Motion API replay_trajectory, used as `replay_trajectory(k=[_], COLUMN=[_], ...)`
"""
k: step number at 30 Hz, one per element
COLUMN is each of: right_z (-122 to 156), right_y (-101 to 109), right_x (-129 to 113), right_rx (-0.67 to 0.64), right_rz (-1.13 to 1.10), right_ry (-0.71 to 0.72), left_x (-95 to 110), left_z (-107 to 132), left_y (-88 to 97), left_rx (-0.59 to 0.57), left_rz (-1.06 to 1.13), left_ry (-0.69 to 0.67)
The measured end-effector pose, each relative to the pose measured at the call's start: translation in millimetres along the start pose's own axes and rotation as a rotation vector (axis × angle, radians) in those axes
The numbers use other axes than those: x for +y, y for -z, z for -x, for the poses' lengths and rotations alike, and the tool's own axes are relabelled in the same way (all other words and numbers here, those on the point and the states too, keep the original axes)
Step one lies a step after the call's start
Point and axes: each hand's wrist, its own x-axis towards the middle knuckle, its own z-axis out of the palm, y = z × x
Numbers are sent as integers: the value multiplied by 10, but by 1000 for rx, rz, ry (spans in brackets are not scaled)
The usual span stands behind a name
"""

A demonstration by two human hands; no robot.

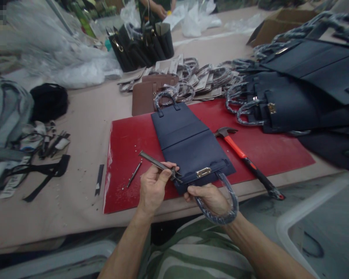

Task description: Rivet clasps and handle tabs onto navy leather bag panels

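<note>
A navy handbag [189, 145] lies flat on a red mat [125, 155], its brass clasp [203, 172] near the table's front edge. My left hand [154, 188] is closed around a thin dark metal tool [155, 162] whose tip rests at the bag's near edge. My right hand [211, 197] grips the bag's near edge just below the clasp, with the plastic-wrapped handle [229, 205] looped around my wrist.
A hammer with an orange-and-black handle [247, 161] lies on the mat to the right. A small metal rod [133, 174] and a dark strip [99, 179] lie left. Stacked navy bags [305, 93] fill the right, a brown bag [145, 97] and wrapped handles behind. Another person's hands [159, 9] work at the far edge.
</note>
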Motion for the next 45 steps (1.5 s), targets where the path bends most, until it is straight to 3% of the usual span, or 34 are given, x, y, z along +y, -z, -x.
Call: replay_trajectory(k=[9,15,22,35,45], right_z=[38,60,42,-20,-43], right_y=[-94,-59,-7,24,-34], right_x=[-69,-131,-96,-23,-10], right_rx=[36,74,-32,-80,-26], right_rz=[60,140,116,106,-6], right_ry=[-18,-104,-13,-5,-98], left_x=[122,31,56,107,-1], left_z=[20,7,-11,96,25], left_y=[-13,-35,-38,-78,-23], left_rx=[-93,-64,-47,-22,-40], left_rz=[-358,-300,-173,-418,-453], left_ry=[-119,-43,-38,-272,-197])
